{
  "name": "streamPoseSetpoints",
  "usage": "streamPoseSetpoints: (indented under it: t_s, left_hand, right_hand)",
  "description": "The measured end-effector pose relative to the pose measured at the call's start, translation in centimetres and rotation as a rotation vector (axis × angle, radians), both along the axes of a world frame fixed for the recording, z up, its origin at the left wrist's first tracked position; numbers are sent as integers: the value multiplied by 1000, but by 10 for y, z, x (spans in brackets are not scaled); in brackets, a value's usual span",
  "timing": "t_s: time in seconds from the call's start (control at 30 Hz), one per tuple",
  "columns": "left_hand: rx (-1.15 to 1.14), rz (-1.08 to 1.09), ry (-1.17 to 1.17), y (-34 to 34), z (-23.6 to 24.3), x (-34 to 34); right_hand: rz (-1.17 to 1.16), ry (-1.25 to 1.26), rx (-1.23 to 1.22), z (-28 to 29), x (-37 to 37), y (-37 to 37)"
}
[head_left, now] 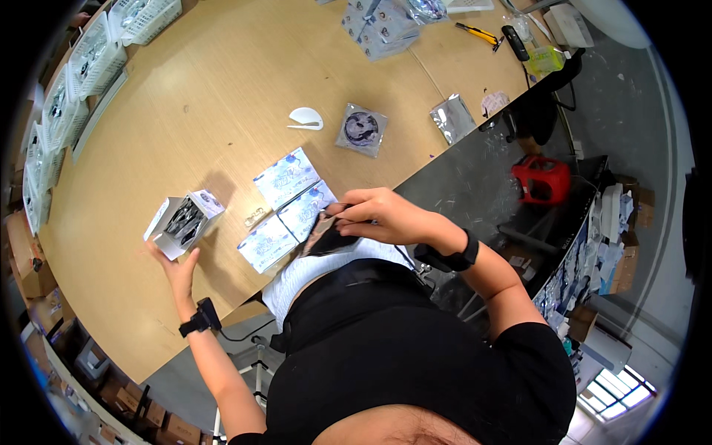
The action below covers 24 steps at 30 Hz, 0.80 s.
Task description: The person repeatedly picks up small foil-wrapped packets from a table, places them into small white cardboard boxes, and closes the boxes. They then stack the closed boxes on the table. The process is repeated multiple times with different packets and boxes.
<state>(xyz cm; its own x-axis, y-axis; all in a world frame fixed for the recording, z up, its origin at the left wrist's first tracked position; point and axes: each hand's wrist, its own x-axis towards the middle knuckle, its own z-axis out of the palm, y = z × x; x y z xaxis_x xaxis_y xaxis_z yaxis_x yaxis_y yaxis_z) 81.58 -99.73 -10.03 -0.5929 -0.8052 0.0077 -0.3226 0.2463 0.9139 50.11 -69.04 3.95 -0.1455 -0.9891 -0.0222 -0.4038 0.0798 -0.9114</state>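
Observation:
My right hand (382, 215) pinches a dark, glossy foil packet (320, 236) close to my waist, over the table's near edge. Beside it lie several blue-and-white printed boxes (285, 178), set edge to edge. At the left, my left hand (176, 271) has thumb and fingers spread around the near corner of an open white box (172, 245), steadying it. Dark and silver packets (185, 221) fill that box, and its flaps stand out. A small clear, yellowish item (256, 216) rests between the open box and the printed ones.
Farther back lie a white letter opener (306, 119), a bagged round dark disc (361, 129) and a silver pouch (452, 119). White baskets (96, 55) line the far left edge. A yellow cutter (478, 33) is at the far right; a red stool (541, 179) stands below the table.

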Motion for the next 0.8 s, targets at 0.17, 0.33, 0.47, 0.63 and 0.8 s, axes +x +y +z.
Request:
streamPoseSetpoints:
  t_s: [0.17,0.33,0.47,0.63,0.8]
  left_hand:
    - [196,-29,-31,-14,-16,-17]
    - [127,-36,5,0,16,-32]
    - [116,15,35,22,62,-44]
    - [-17,-47,29,52,126,-74]
    - [13,-290,2,91,146,-100]
  right_hand:
    - [-130,-23,137,2,-10,34]
    - [-294,-4,115,0,-19,51]
    - [-373,8,211,-5,-28,61]
    - [-389,49,139,3,-32,56]
    - [-384,67,33,18,-42,50]
